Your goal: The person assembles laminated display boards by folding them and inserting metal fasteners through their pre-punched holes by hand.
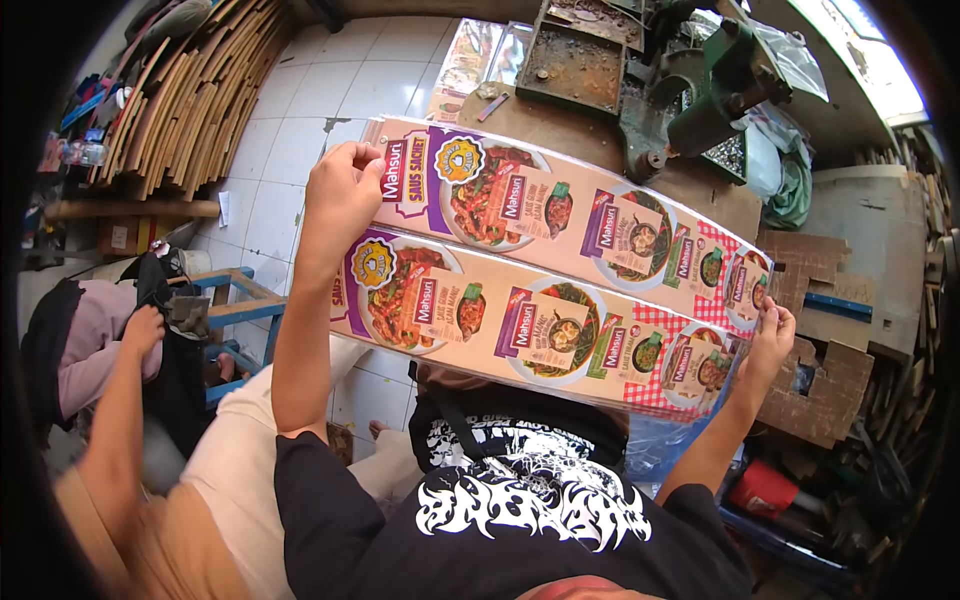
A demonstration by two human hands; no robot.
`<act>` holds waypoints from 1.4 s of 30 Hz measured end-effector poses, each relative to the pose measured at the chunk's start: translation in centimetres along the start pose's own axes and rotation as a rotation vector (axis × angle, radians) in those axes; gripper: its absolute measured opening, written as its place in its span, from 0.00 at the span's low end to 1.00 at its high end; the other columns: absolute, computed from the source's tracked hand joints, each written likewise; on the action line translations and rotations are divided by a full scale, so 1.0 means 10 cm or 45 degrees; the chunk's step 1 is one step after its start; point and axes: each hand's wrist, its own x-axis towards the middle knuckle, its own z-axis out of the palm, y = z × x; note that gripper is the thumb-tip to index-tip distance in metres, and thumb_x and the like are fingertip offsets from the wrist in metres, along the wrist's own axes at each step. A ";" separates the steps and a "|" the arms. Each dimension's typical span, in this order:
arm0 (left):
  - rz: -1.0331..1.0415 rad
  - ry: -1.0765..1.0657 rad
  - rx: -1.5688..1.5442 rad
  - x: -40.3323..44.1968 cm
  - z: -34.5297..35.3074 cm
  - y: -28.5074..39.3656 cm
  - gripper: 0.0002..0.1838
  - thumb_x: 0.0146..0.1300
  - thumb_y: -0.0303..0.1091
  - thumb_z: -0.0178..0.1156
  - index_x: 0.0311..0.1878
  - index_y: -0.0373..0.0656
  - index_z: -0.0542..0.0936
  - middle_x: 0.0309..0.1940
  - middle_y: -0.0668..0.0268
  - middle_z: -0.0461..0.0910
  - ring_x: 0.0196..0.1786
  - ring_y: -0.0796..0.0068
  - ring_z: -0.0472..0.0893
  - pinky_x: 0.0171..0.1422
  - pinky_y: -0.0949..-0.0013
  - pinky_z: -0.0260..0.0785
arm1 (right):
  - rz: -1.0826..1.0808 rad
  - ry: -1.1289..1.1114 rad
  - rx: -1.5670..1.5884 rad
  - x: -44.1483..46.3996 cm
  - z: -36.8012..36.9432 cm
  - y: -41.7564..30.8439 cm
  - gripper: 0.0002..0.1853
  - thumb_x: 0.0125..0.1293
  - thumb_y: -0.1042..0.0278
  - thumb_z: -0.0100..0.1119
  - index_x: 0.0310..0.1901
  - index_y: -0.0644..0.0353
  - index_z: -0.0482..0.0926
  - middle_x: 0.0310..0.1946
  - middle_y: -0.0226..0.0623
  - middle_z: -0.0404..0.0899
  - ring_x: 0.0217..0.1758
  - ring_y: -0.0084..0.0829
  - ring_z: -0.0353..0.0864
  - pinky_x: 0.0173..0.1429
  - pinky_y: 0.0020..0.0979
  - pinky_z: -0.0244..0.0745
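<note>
My left hand (345,190) pinches the left end of a long printed strip (560,212) showing sauce sachets and plates of food. The strip's right end is between the thumb and fingers of my right hand (768,345). Just below it, nearer my body, lies a stack of similar printed strips (480,325), its right end beside my right hand. The upper strip partly covers the top edge of this stack. Both pieces slant down to the right, above my lap.
A green metal machine (700,110) stands beyond the strips, with a metal parts tray (575,65) beside it. Wooden slats (190,110) are stacked at the far left. Another person's hand (143,328) is at the left, near a blue metal frame (240,312). Cut brown board (815,395) lies at the right.
</note>
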 end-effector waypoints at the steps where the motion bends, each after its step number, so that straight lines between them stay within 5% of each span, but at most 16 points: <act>1: 0.006 0.002 -0.001 0.03 0.02 -0.01 0.11 0.62 0.32 0.62 0.42 0.34 0.82 0.40 0.54 0.81 0.45 0.59 0.82 0.52 0.60 0.72 | 0.044 -0.009 0.063 0.01 -0.01 -0.01 0.06 0.76 0.71 0.50 0.48 0.64 0.72 0.51 0.42 0.79 0.53 0.25 0.78 0.58 0.28 0.76; 3: 0.248 0.213 0.243 0.08 0.08 -0.09 0.12 0.62 0.31 0.63 0.43 0.32 0.81 0.38 0.54 0.82 0.38 0.62 0.81 0.47 0.64 0.74 | 0.089 -0.013 0.125 0.00 -0.03 -0.03 0.07 0.76 0.70 0.50 0.48 0.64 0.71 0.51 0.41 0.79 0.53 0.25 0.78 0.59 0.29 0.76; 10: 0.144 0.190 0.359 0.17 0.13 -0.15 0.13 0.60 0.32 0.65 0.42 0.32 0.80 0.39 0.54 0.82 0.39 0.63 0.82 0.47 0.64 0.75 | 0.186 0.001 0.115 -0.01 -0.04 -0.09 0.08 0.76 0.69 0.50 0.50 0.64 0.71 0.52 0.42 0.79 0.55 0.28 0.78 0.59 0.32 0.77; 18: -0.148 0.076 -0.058 0.22 0.11 -0.09 0.18 0.62 0.33 0.66 0.50 0.31 0.78 0.33 0.66 0.81 0.35 0.76 0.80 0.42 0.72 0.74 | 0.234 0.053 0.213 -0.01 -0.01 -0.15 0.08 0.75 0.67 0.52 0.48 0.63 0.71 0.51 0.42 0.79 0.54 0.30 0.79 0.59 0.35 0.77; 22: -0.106 -0.010 -0.043 0.31 0.15 -0.26 0.18 0.65 0.32 0.63 0.53 0.30 0.77 0.34 0.68 0.80 0.36 0.80 0.79 0.41 0.74 0.74 | 0.225 0.042 0.336 0.00 -0.01 -0.12 0.07 0.75 0.68 0.53 0.48 0.62 0.71 0.49 0.42 0.80 0.54 0.31 0.79 0.61 0.36 0.77; 35: 0.257 0.067 -1.114 0.25 0.12 -0.11 0.09 0.74 0.27 0.53 0.53 0.35 0.73 0.44 0.63 0.80 0.44 0.79 0.78 0.52 0.76 0.72 | -0.060 0.225 0.759 0.01 -0.02 -0.29 0.07 0.73 0.69 0.56 0.48 0.62 0.74 0.45 0.37 0.81 0.46 0.26 0.80 0.55 0.28 0.76; 39: 0.298 -0.059 -1.043 -0.03 -0.11 0.18 0.13 0.74 0.28 0.53 0.58 0.36 0.70 0.47 0.60 0.81 0.47 0.79 0.79 0.53 0.75 0.72 | -0.136 0.302 0.719 0.14 -0.20 -0.44 0.08 0.73 0.70 0.55 0.48 0.64 0.76 0.45 0.37 0.81 0.46 0.29 0.81 0.52 0.29 0.76; 42: 0.291 -0.448 -1.070 -0.38 -0.20 0.40 0.21 0.73 0.28 0.55 0.65 0.35 0.64 0.48 0.57 0.81 0.50 0.77 0.80 0.56 0.73 0.71 | -0.082 0.377 0.552 0.40 -0.58 -0.30 0.10 0.72 0.70 0.56 0.49 0.67 0.75 0.44 0.38 0.80 0.46 0.29 0.80 0.53 0.29 0.75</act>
